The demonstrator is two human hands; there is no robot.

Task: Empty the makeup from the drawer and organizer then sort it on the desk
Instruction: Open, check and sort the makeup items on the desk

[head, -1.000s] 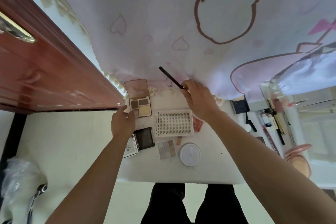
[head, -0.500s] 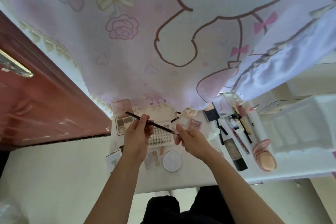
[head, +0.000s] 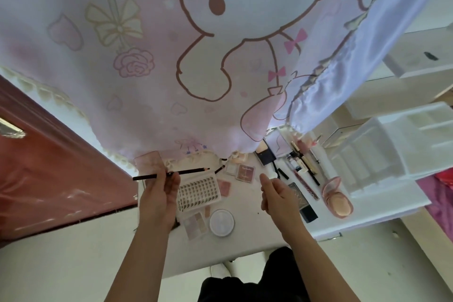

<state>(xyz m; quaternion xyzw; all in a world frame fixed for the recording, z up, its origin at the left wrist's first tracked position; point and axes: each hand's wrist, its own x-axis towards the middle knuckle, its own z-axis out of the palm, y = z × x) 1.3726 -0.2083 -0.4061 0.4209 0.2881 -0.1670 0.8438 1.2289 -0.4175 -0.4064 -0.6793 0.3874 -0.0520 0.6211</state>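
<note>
Black slim pencil (head: 191, 171) in left hand (head: 159, 195)

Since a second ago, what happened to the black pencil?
The pencil passed from the right hand to the left hand, which now pinches it alone. The right hand let go and drew away to the right, fingers loose. The lash tray and round white case stayed put on the desk.

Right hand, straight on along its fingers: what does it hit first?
Likely the pink palette just beyond the right hand, then the curtain. Height over the desk is unclear.
</note>
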